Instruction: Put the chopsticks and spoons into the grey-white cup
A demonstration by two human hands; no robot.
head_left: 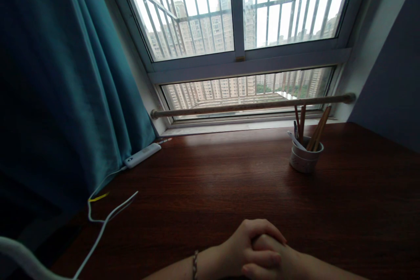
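Observation:
At the near edge of the picture my left hand (pixel 234 245) and my right hand (pixel 290 260) are clasped together over the brown wooden table (pixel 210 188). The left one, with a beaded bracelet (pixel 195 264) round its wrist, has its fingers folded over the right. Fingers of both hands look closed, and no object shows between them. Most of the right hand's fingers are hidden in the clasp. A white pen cup (pixel 304 162) stands beyond them to the right, holding several pencils (pixel 317 133) and a white-handled item (pixel 297 141).
A white power strip (pixel 143 155) lies at the table's far left beside a blue curtain (pixel 95 96). Its white cable (pixel 98 240) runs along the left side, near a yellow strip (pixel 99 197). A horizontal rail (pixel 243 107) crosses before the barred window (pixel 197 8).

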